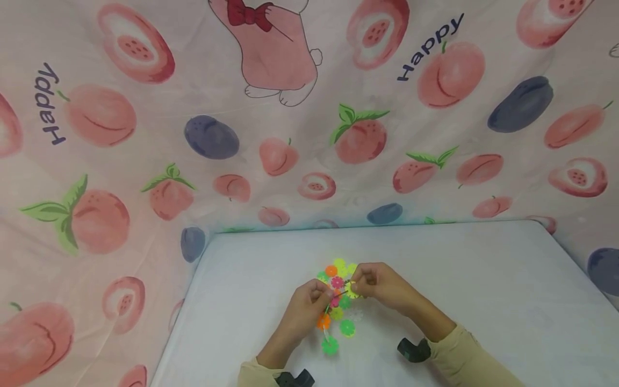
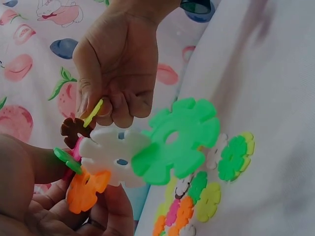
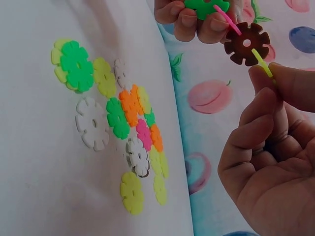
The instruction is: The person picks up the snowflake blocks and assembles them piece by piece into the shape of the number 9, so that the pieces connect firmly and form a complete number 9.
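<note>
My left hand [image 1: 306, 310] holds a chain of slotted plastic flower discs joined edge to edge. In the left wrist view the chain shows a big green disc [image 2: 193, 132], a white disc [image 2: 101, 156] and an orange disc [image 2: 84, 191] near the fingers. The right wrist view shows a pink disc [image 3: 225, 18], edge-on, meeting a brown disc [image 3: 235, 52] at the chain's upper end. My right hand [image 1: 384, 286] pinches a yellow disc [image 3: 264, 64] between thumb and forefinger. The yellow disc's edge meets the brown disc's rim; how deep it sits in a slot I cannot tell.
Several loose discs lie grouped on the white table below the hands, among them a green disc [image 3: 78, 66], a white disc [image 3: 91, 124] and a yellow disc [image 3: 132, 192]. Behind the white tabletop [image 1: 251, 269] hangs a fruit-printed cloth [image 1: 290, 123]. Black mounts [image 1: 413, 350] sit at both wrists.
</note>
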`<state>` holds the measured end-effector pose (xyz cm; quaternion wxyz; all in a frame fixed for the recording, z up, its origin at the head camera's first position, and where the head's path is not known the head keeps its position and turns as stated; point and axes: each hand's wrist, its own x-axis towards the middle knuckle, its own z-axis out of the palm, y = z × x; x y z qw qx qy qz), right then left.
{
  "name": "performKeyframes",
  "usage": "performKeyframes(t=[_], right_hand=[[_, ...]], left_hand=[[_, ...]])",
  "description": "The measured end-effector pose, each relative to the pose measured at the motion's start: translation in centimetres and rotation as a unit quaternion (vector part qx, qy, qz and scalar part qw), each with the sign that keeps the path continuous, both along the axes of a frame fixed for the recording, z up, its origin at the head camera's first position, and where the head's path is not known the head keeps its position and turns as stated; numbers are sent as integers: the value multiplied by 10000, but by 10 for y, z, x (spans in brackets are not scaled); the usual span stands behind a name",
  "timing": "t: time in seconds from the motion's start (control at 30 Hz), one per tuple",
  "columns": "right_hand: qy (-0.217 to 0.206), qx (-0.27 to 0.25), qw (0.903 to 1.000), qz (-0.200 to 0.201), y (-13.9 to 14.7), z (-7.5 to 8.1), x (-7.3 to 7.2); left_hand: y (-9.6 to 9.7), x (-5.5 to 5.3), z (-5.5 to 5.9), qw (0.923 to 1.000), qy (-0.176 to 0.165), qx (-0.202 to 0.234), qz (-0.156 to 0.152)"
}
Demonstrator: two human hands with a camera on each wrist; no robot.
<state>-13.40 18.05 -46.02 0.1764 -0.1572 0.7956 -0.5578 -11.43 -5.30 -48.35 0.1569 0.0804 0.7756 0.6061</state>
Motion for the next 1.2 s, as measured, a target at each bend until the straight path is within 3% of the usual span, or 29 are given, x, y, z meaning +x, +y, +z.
performKeyframes(t=[0.47,0.83,1.2], right_hand=[[219,-24,9998,35,-1,-3,-2],[424,-6,9984,360,-2,-3,0],[301,-11,9994,185,2,-12,-7]], left_hand=[[2,0,4,9994,196,-255,87],[0,-1,6,9968,395,-674,-141],[4,-3,-2,9999,54,-153,-20]])
